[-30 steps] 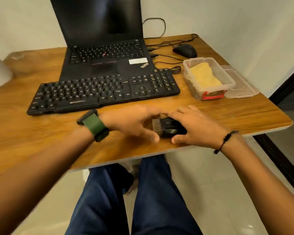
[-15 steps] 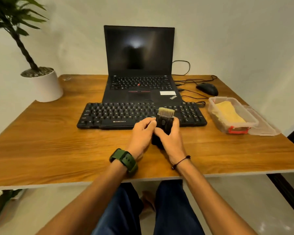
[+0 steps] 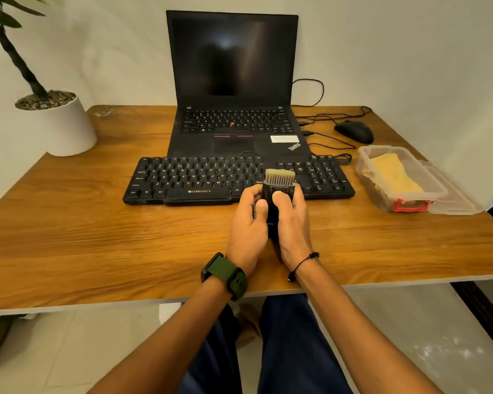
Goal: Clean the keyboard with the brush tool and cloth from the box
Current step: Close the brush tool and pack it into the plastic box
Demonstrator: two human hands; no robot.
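The brush tool (image 3: 278, 191) is held upright — bristles up — gripped by the left hand (image 3: 248, 223) and right hand (image 3: 292, 223); the keyboard (image 3: 197, 180) lies just beyond; the cloth (image 3: 396, 174) sits in the box (image 3: 439, 191), far right.

Probably a home office corner: a wooden table (image 3: 69, 223) against plain white walls carries an open laptop (image 3: 234, 81), a separate keyboard (image 3: 197, 180), a wired mouse (image 3: 353, 131) and a potted plant (image 3: 57, 120).

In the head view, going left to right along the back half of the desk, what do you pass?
White plant pot → laptop → black mouse → clear plastic box holding the yellow cloth → its lid lying alongside.
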